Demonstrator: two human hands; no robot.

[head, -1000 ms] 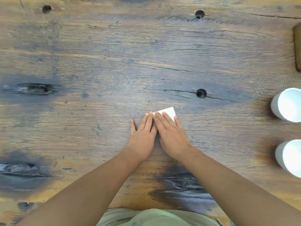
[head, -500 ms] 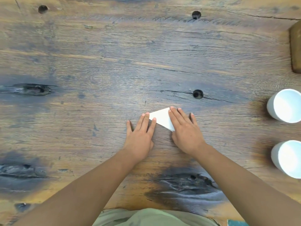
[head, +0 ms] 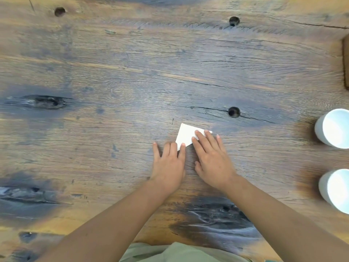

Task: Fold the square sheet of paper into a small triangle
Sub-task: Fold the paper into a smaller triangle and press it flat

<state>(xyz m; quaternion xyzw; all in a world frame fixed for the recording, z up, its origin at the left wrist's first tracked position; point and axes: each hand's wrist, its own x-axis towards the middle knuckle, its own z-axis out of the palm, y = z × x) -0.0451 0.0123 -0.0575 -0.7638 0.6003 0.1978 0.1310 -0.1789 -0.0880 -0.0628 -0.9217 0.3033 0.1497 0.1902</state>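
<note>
A small white paper (head: 186, 136), folded into a triangle shape, lies flat on the dark wooden table (head: 132, 72) just ahead of my hands. My left hand (head: 170, 163) rests palm down with its fingertips on the paper's near left corner. My right hand (head: 212, 157) lies flat with its fingers spread over the paper's right part, hiding that side except for a tip that shows past the fingers. Neither hand grips the paper; both press on it.
Two white cups stand at the right edge, one (head: 334, 128) farther and one (head: 336, 190) nearer. A brown object (head: 346, 61) shows at the far right edge. Knot holes (head: 234, 111) mark the wood beyond the paper.
The paper has turned and more of it shows. My right hand slid right and then back over the paper's right side; my left fingertips stayed at the left corner.
</note>
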